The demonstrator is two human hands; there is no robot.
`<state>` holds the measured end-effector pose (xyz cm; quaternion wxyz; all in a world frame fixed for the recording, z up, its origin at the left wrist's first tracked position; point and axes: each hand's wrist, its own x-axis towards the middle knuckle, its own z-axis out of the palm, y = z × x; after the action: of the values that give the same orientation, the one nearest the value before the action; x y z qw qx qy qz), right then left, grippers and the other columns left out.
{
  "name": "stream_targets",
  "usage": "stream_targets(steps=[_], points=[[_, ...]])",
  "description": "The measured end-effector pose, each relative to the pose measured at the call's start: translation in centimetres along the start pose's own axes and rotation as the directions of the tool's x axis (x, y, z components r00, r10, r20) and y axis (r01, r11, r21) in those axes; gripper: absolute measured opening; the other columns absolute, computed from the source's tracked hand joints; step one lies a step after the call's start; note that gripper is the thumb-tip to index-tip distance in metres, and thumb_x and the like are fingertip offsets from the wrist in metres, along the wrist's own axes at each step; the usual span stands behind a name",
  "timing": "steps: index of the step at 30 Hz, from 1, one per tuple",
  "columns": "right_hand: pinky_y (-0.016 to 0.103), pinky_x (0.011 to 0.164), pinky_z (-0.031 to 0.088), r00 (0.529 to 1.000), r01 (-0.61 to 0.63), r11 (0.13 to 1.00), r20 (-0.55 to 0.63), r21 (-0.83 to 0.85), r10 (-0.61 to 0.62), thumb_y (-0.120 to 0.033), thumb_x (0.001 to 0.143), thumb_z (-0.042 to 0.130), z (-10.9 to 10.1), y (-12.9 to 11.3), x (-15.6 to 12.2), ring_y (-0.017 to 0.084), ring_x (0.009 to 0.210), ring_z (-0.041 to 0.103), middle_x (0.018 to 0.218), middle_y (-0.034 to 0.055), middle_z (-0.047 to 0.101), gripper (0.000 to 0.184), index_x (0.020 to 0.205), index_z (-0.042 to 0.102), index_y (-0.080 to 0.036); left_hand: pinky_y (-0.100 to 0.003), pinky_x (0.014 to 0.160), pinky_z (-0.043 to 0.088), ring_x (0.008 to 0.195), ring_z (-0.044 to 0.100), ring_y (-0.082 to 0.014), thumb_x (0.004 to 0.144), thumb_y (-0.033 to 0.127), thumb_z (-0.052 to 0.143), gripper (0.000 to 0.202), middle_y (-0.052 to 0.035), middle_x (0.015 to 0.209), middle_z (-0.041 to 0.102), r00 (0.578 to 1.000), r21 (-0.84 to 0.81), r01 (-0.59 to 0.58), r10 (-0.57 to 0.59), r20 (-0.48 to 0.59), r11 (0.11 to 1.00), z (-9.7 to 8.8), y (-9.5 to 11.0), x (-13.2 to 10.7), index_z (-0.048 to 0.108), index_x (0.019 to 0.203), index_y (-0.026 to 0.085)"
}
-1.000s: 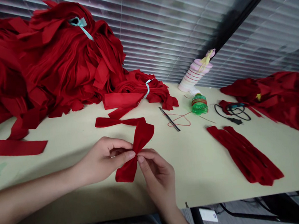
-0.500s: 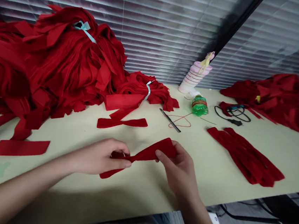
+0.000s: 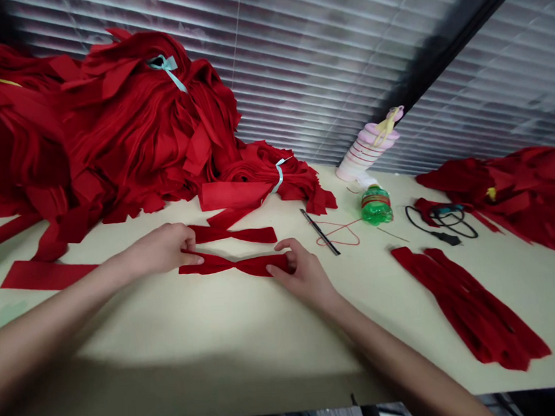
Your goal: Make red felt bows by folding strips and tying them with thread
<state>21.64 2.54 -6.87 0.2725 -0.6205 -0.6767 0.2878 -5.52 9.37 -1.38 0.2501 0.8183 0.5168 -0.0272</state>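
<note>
A red fabric strip (image 3: 234,266), pinched narrow at its middle, stretches between my two hands just above or on the table. My left hand (image 3: 166,250) grips its left end between thumb and fingers. At the other end my right hand (image 3: 303,269) holds it the same way, thumb in front. Right behind it lies a second red strip (image 3: 253,236) of the same shape, its left end partly covered by my left hand. A flat red fabric piece (image 3: 51,274) sits beneath my left forearm.
Big bundles of red fabric (image 3: 143,136) line the back left. Further right are a black pen (image 3: 320,231), red thread (image 3: 343,233), a green container (image 3: 376,205), a pink-and-white roll (image 3: 365,150), a black cable (image 3: 442,235) and stacked red strips (image 3: 468,307).
Both hands have moved away from me with the strip, toward the other strip. The left hand has shifted from the pinched middle to the left end, and the strip is now spread lengthwise.
</note>
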Motion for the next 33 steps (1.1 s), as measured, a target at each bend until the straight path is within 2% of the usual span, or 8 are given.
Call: stream_targets(steps=[3, 6, 9, 11, 13, 19, 27, 33], points=[[0.026, 0.050, 0.041, 0.990, 0.111, 0.959, -0.060, -0.261, -0.130, -0.030, 0.080, 0.051, 0.7, 0.1, 0.2, 0.015, 0.052, 0.052, 0.061, -0.0032, 0.050, 0.027, 0.104, 0.044, -0.018, -0.026, 0.048, 0.034, 0.061, 0.058, -0.0223, 0.081, 0.039, 0.052, 0.025, -0.0082, 0.070, 0.062, 0.982, 0.355, 0.111, -0.048, -0.182, 0.928, 0.5, 1.6, -1.0, 0.058, 0.080, 0.014], [0.029, 0.050, 0.044, 0.957, 0.170, 0.874, -0.135, -0.455, -0.257, -0.035, 0.085, 0.046, 1.0, 0.2, -0.1, 0.018, 0.059, 0.055, 0.088, 0.0094, 0.056, 0.034, 0.111, 0.045, -0.014, -0.030, 0.048, 0.041, 0.066, 0.062, -0.0285, 0.087, 0.036, 0.045, 0.033, -0.0167, 0.082, 0.063, 0.940, 0.554, 0.226, -0.031, -0.339, 0.801, 1.3, 4.0, -2.5, 0.059, 0.094, 0.007], [0.035, 0.060, 0.051, 0.876, 0.301, 0.803, -0.185, -0.514, -0.446, -0.033, 0.088, 0.045, 1.2, 0.1, -0.6, 0.021, 0.076, 0.057, 0.108, 0.0172, 0.049, 0.033, 0.113, 0.047, -0.013, -0.037, 0.065, 0.050, 0.087, 0.062, -0.0309, 0.088, 0.037, 0.043, 0.036, -0.0178, 0.091, 0.066, 0.945, 0.583, 0.030, 0.168, -0.282, 0.812, 3.3, 5.9, -3.6, 0.064, 0.095, 0.008], [0.038, 0.075, 0.051, 0.811, 0.445, 0.757, -0.142, -0.478, -0.567, -0.026, 0.087, 0.046, 1.3, -0.2, -0.8, 0.023, 0.090, 0.055, 0.108, 0.0169, 0.049, 0.031, 0.115, 0.048, -0.013, -0.044, 0.088, 0.046, 0.114, 0.051, -0.0355, 0.083, 0.047, 0.050, 0.056, -0.0244, 0.123, 0.054, 0.923, 0.596, -0.130, 0.316, -0.220, 0.793, 5.3, 6.5, -3.9, 0.055, 0.119, 0.004], [0.039, 0.083, 0.049, 0.780, 0.538, 0.720, -0.064, -0.439, -0.622, -0.023, 0.087, 0.046, 1.6, -0.5, -0.9, 0.025, 0.099, 0.051, 0.107, 0.0164, 0.051, 0.032, 0.118, 0.049, -0.012, -0.051, 0.096, 0.039, 0.123, 0.039, -0.0432, 0.075, 0.059, 0.054, 0.084, -0.0328, 0.133, 0.038, 0.943, 0.600, -0.058, 0.241, -0.230, 0.798, 7.3, 6.7, -3.9, 0.042, 0.129, -0.005], [0.039, 0.081, 0.046, 0.818, 0.551, 0.710, 0.115, -0.438, -0.564, -0.030, 0.089, 0.046, 2.1, -0.7, -0.8, 0.024, 0.096, 0.052, 0.105, 0.0142, 0.055, 0.036, 0.119, 0.055, -0.011, -0.063, 0.098, 0.027, 0.127, 0.024, -0.0489, 0.072, 0.072, 0.043, 0.100, -0.0372, 0.136, 0.023, 0.974, 0.542, 0.137, -0.014, -0.225, 0.829, 9.6, 6.5, -3.5, 0.029, 0.134, -0.005], [0.040, 0.082, 0.043, 0.899, 0.391, 0.747, 0.050, -0.538, -0.434, -0.031, 0.089, 0.045, 1.8, -1.0, -1.3, 0.025, 0.101, 0.051, 0.111, 0.0145, 0.055, 0.036, 0.118, 0.058, -0.014, -0.060, 0.103, 0.023, 0.130, 0.014, -0.0454, 0.075, 0.073, 0.033, 0.097, -0.0336, 0.140, 0.013, 0.991, 0.469, 0.057, 0.007, -0.134, 0.881, 8.6, 6.4, -3.1, 0.022, 0.137, 0.000], [0.041, 0.086, 0.039, 0.885, 0.402, 0.673, 0.076, -0.621, -0.459, -0.024, 0.091, 0.039, 2.4, -1.2, -2.0, 0.027, 0.112, 0.045, 0.133, 0.0117, 0.047, 0.037, 0.122, 0.054, -0.011, -0.061, 0.103, 0.021, 0.131, 0.012, -0.0451, 0.076, 0.073, 0.030, 0.096, -0.0326, 0.141, 0.012, 0.991, 0.471, 0.052, 0.014, -0.135, 0.880, 8.9, 6.2, -2.7, 0.019, 0.138, 0.001]])
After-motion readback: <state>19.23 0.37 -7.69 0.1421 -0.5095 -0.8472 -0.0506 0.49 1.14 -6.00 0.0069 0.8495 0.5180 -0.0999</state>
